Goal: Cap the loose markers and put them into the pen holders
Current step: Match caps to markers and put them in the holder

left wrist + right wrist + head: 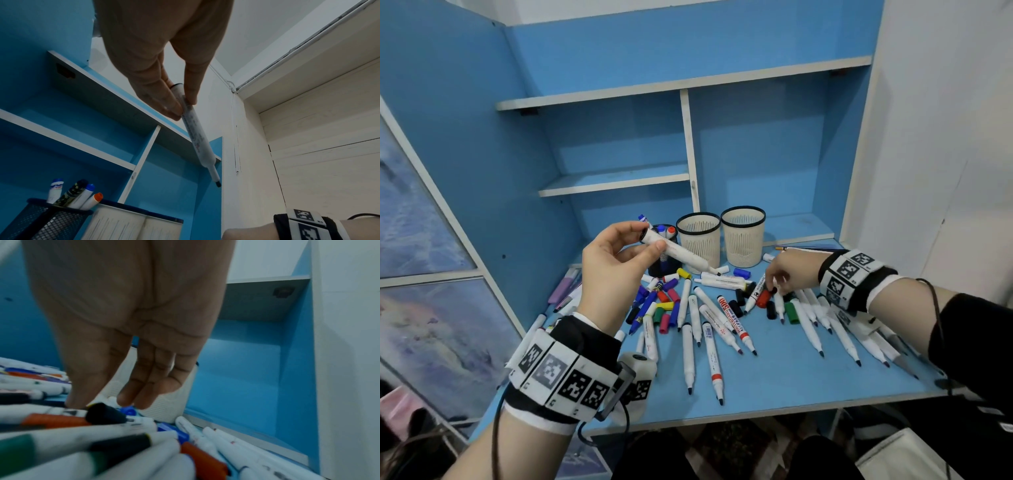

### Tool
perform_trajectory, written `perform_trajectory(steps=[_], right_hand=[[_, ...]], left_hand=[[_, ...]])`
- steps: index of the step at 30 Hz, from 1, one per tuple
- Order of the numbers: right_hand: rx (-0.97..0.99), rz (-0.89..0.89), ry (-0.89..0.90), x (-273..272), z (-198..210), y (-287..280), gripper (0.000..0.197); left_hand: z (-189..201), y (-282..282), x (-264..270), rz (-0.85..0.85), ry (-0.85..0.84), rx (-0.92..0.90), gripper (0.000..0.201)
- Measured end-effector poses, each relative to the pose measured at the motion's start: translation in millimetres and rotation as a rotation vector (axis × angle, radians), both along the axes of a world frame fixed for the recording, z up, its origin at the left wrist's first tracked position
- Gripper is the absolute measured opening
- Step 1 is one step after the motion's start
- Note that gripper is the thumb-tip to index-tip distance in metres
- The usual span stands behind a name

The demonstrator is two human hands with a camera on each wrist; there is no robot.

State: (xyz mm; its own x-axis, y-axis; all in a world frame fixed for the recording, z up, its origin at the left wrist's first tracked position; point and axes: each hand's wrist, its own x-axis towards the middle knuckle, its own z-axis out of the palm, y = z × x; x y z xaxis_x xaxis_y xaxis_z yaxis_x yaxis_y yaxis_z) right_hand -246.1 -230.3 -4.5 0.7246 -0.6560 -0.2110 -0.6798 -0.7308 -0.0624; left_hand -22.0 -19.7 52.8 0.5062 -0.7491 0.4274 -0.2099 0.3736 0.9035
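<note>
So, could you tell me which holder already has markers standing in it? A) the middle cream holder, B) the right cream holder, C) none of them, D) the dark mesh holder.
D: capped markers stick up out of the dark mesh holder, while both cream holders look empty from above.

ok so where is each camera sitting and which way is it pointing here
Head: on the head, looking down at the desk; both hands and wristbands show.
Left wrist: low, looking up along the left hand holding an uncapped marker.
Right wrist: near the desk, along the right hand over loose markers.
Shared: head and left-wrist views both show that marker.
</note>
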Motion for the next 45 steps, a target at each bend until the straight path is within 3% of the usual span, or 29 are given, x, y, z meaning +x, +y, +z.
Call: perform_trajectory(steps=[2, 7, 12, 17, 21, 27, 30, 34, 37, 42, 45], right_hand=[[0.037, 0.039, 0.004, 5, -1, 9, 0.017], [0.073, 0.100, 0.211, 22, -7, 22, 0.031], [0.072, 0.074, 0.218, 29, -10, 22, 0.030], [0.045, 0.024, -0.051, 29, -4, 21, 0.023], [0.157, -0.088, -0.324, 29, 0, 13, 0.022], [0.318, -0.173, -0.419, 27, 4, 10, 0.017], [0.286, -0.203, -0.338, 28, 1, 12, 0.018], [0.120, -0.193, -0.118, 34, -2, 17, 0.021], [0.005, -0.218, -0.067, 40, -5, 13, 0.026], [-0.001, -0.154, 0.031, 52, -5, 8, 0.033], [0.013, -0.125, 0.081, 59, -5, 4, 0.025]], left_hand=[[0, -1, -3, -0.004, -0.007, 0.002, 0.025], [1, 0, -6, -0.007, -0.009, 0.004, 0.026], [3, 4, -4, 0.001, 0.000, -0.007, 0.025], [1, 6, 2, 0.024, 0.005, 0.000, 0.024], [-1, 6, 6, 0.033, 0.005, 0.009, 0.024], [-2, 7, 10, 0.038, 0.008, 0.007, 0.024], [-4, 7, 13, 0.046, 0.013, 0.011, 0.025], [-5, 8, 16, 0.052, 0.015, 0.011, 0.026], [-4, 8, 18, 0.059, 0.017, 0.009, 0.027], [-4, 9, 23, 0.063, 0.025, 0.008, 0.025], [-4, 11, 27, 0.065, 0.029, 0.008, 0.024]])
